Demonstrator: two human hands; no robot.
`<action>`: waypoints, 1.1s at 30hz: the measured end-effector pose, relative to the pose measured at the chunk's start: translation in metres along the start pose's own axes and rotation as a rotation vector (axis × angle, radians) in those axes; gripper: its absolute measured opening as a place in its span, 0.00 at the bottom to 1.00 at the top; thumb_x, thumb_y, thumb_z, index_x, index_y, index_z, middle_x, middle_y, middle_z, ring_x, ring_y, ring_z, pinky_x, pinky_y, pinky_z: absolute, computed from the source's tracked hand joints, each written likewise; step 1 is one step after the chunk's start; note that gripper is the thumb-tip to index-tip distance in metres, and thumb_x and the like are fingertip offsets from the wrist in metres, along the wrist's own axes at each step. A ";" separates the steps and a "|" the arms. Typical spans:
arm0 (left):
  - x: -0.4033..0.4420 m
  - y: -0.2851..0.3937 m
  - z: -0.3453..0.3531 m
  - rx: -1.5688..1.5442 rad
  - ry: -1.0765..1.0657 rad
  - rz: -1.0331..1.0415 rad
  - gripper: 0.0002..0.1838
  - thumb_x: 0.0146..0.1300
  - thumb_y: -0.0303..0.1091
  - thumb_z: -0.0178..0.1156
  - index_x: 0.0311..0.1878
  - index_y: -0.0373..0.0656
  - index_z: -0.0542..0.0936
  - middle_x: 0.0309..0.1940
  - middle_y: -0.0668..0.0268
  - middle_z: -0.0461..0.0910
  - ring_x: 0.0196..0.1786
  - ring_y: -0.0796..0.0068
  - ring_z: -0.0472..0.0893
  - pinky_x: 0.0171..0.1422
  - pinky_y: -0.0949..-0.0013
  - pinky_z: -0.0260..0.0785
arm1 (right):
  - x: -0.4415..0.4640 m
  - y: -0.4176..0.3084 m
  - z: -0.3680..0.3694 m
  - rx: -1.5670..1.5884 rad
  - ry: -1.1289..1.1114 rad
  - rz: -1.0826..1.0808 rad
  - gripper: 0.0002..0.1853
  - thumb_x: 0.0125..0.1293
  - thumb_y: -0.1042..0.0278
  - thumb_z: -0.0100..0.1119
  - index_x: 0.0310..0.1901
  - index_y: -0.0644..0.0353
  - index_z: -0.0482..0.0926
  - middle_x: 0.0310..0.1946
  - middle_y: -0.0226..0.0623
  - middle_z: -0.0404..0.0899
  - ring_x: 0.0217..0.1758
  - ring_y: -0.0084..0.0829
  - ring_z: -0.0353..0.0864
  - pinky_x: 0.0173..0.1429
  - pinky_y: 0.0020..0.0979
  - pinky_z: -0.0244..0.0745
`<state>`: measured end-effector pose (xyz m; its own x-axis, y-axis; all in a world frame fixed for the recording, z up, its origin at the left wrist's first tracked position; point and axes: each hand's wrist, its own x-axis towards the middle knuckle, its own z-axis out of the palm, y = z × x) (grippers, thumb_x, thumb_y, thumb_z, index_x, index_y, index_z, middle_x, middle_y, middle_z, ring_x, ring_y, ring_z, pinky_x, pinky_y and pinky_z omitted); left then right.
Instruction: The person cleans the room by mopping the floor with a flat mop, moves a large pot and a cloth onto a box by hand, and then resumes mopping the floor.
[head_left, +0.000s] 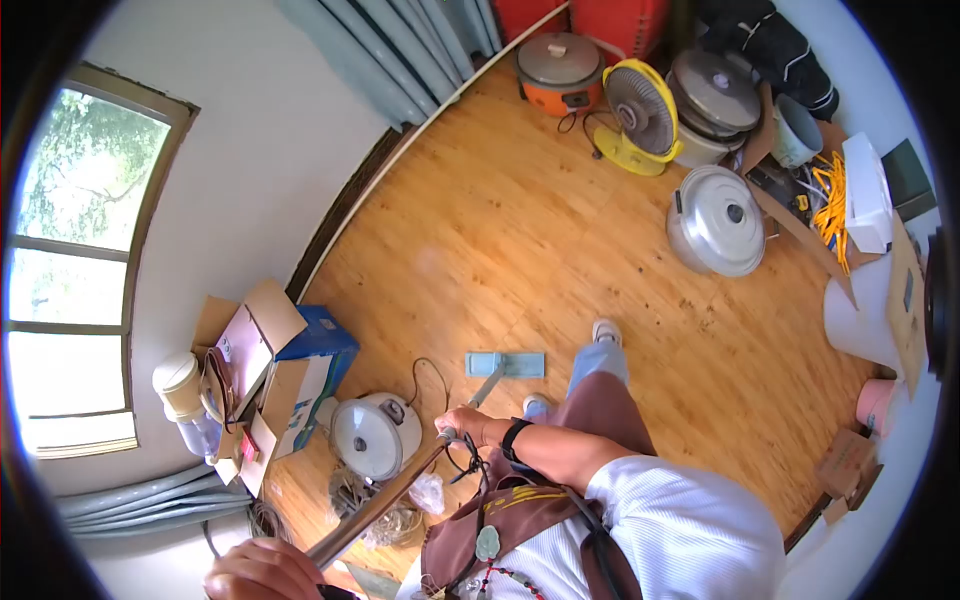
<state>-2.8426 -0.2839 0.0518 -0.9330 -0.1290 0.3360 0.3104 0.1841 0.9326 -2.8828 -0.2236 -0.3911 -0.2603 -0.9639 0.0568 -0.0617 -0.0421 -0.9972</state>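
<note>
A flat mop with a light-blue head (520,366) rests on the wooden floor in front of my feet. Its long metal-coloured handle (385,500) slopes up toward the lower left of the view. My right hand (475,427), a black band at its wrist, is wrapped around the handle's lower part. At the bottom left, my left hand (265,570) is closed around the upper end. A pot with a glass lid (368,438) stands on the floor just left of my right hand, a cord beside it.
Open cardboard boxes (275,375) stand by the window wall. A silver lidded pot (718,220) is on the floor at the upper right. Behind it are a yellow fan (640,110), an orange cooker (560,75) and a box with orange cord (830,210). Plastic bags (385,520) lie near the handle.
</note>
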 end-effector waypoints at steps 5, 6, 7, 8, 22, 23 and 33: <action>0.000 0.010 0.029 -0.027 -0.075 0.286 0.14 0.56 0.33 0.59 0.20 0.41 0.67 0.11 0.67 0.67 0.12 0.74 0.68 0.19 0.69 0.63 | -0.017 -0.030 -0.063 -0.159 0.017 0.034 0.06 0.44 0.70 0.61 0.25 0.56 0.75 0.22 0.40 0.77 0.29 0.44 0.78 0.33 0.40 0.71; 0.003 0.011 0.036 -0.054 -0.054 0.384 0.14 0.57 0.34 0.59 0.20 0.41 0.67 0.11 0.67 0.68 0.13 0.74 0.69 0.20 0.69 0.63 | -0.020 -0.031 -0.082 -0.185 0.118 -0.030 0.06 0.44 0.69 0.62 0.25 0.56 0.75 0.21 0.39 0.76 0.29 0.44 0.78 0.33 0.40 0.71; 0.010 0.007 0.047 -0.066 -0.073 0.378 0.14 0.57 0.34 0.59 0.20 0.41 0.67 0.11 0.67 0.68 0.13 0.74 0.69 0.20 0.69 0.63 | -0.024 -0.033 -0.102 -0.207 0.225 -0.089 0.07 0.45 0.67 0.63 0.24 0.56 0.75 0.20 0.39 0.76 0.28 0.43 0.77 0.32 0.40 0.70; 0.017 -0.002 0.060 -0.050 -0.006 0.416 0.15 0.57 0.35 0.59 0.20 0.42 0.67 0.11 0.68 0.67 0.12 0.74 0.68 0.20 0.69 0.62 | -0.028 -0.028 -0.129 -0.222 0.308 -0.093 0.08 0.46 0.66 0.63 0.23 0.57 0.74 0.20 0.39 0.75 0.27 0.43 0.76 0.31 0.40 0.69; 0.172 -0.181 0.242 -0.214 -0.149 0.217 0.10 0.53 0.28 0.64 0.27 0.35 0.72 0.16 0.61 0.73 0.20 0.64 0.76 0.30 0.58 0.72 | -0.124 0.068 -0.471 -0.431 0.847 -0.005 0.05 0.42 0.74 0.61 0.21 0.54 0.74 0.21 0.37 0.77 0.28 0.40 0.78 0.32 0.35 0.71; 0.172 -0.179 0.239 -0.208 -0.190 0.186 0.09 0.52 0.27 0.64 0.27 0.35 0.72 0.16 0.61 0.74 0.20 0.65 0.75 0.29 0.59 0.71 | -0.128 0.076 -0.454 -0.412 0.846 0.012 0.05 0.42 0.74 0.61 0.21 0.54 0.74 0.21 0.37 0.77 0.28 0.40 0.78 0.32 0.35 0.71; 0.086 -0.079 0.174 -0.074 -0.153 0.152 0.18 0.57 0.38 0.63 0.19 0.46 0.65 0.07 0.71 0.65 0.09 0.78 0.66 0.16 0.74 0.61 | -0.119 0.041 -0.257 -0.338 0.937 0.009 0.05 0.43 0.67 0.62 0.19 0.50 0.75 0.20 0.32 0.77 0.28 0.39 0.77 0.32 0.39 0.70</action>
<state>-2.9789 -0.1397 -0.0163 -0.8894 0.0454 0.4548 0.4568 0.1173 0.8818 -3.1020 -0.0430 -0.4258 -0.9088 -0.3606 0.2097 -0.2890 0.1817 -0.9399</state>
